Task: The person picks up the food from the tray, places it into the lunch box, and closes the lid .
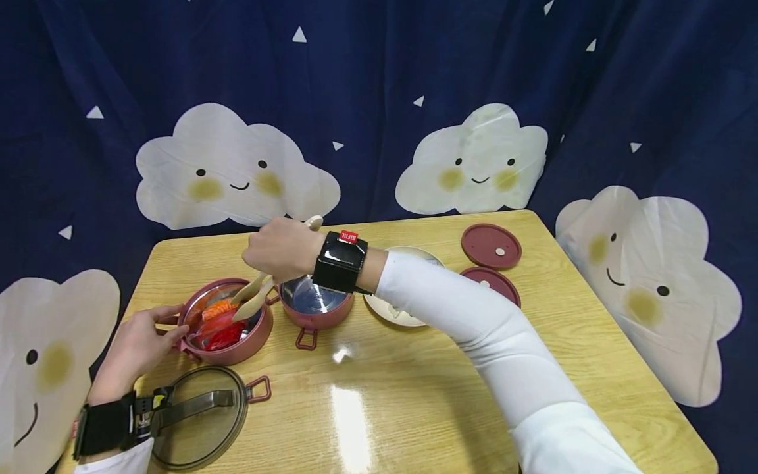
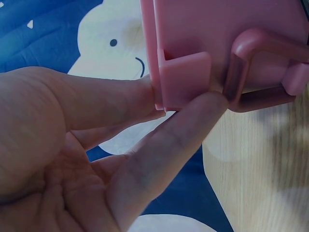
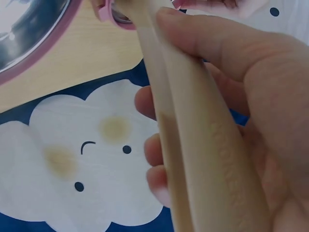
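On the table (image 1: 414,395) stand two pink pots side by side: the left pot (image 1: 227,352) holds orange and red food, the right pot (image 1: 314,309) shows bare steel, and a lid (image 1: 201,421) lies in front. The left hand (image 1: 139,345) steadies the left pot, thumb and fingertips (image 2: 203,113) pinching its side handle. The right hand (image 1: 278,250) grips wooden tongs (image 1: 251,299) in a clenched grip, their tips on the orange food.
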A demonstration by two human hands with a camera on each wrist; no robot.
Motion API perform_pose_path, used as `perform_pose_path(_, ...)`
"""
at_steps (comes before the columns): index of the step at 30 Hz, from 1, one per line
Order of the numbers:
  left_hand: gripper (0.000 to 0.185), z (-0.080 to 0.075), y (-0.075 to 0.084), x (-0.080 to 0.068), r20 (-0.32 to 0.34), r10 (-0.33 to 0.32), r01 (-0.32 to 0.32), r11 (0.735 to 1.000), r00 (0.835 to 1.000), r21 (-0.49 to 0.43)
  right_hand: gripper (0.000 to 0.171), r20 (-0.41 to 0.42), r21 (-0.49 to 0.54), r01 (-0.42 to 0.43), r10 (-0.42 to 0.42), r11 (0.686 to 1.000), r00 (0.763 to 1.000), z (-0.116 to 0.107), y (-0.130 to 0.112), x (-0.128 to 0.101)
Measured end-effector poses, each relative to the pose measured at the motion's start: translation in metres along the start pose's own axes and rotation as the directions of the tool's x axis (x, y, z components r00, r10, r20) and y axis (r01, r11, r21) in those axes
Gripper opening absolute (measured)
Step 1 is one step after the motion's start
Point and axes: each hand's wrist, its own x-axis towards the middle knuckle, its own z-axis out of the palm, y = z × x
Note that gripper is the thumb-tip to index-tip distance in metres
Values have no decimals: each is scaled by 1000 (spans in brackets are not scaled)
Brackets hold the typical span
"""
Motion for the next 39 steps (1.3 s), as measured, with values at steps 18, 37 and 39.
perform_pose_path(18,49,2,2,0,-35,23,-23,1000,999,11,27,56,-24,-11,13,1000,998,-15,-15,8)
perform_pose_path(37,49,1,1,1,-28,20,-19,1000,999,18,13,108,17,-13,11,1000,994,-15,-9,6)
perform_pose_path(39,48,2,1,1,-33,24,-23,1000,999,20,16,104,12,-21,20,1000,994,-15,-7,4)
